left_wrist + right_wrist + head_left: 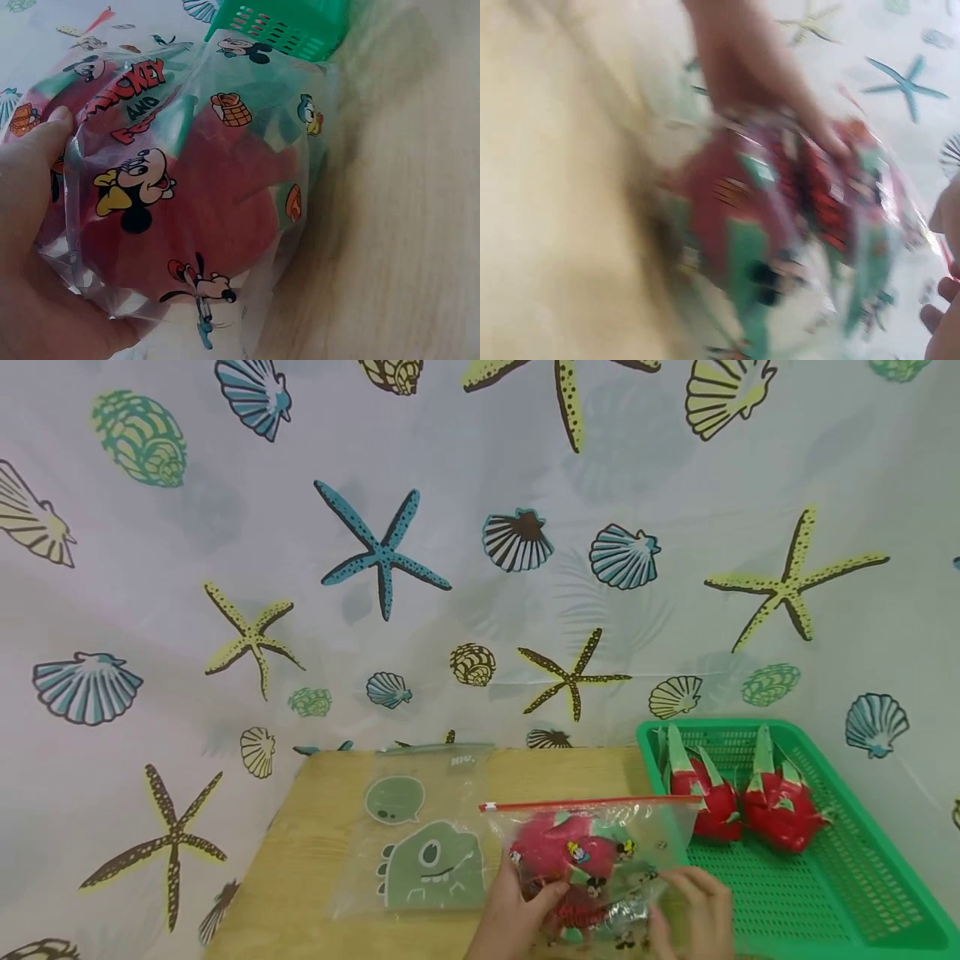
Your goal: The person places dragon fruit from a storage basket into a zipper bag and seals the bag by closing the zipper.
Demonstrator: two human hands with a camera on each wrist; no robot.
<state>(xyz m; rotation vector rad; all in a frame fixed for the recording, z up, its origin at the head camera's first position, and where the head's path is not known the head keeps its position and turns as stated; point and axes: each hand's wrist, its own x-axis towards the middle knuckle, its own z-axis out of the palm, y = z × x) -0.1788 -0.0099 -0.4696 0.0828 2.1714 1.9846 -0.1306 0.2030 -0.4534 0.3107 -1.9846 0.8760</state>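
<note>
A clear zip bag (637, 835) printed with cartoon mice carries a red zip strip along its top, with a white slider at the left end. Inside it are red dragon fruits with green tips (217, 202). My left hand (517, 910) grips the bag from its left side, thumb across the front. At the bag's lower right is my right hand (701, 906), its fingers loosely bent beside the plastic. The right wrist view is blurred and shows that hand's fingers (949, 292) only at the edge, apart from the bag.
On the wooden table (315, 827) to the left lies a flat clear bag (435, 868) with a green dinosaur print. A green plastic basket (787, 910) at the right holds two red dragon fruits (783, 806). Behind hangs a cloth (465, 602) with shells and starfish.
</note>
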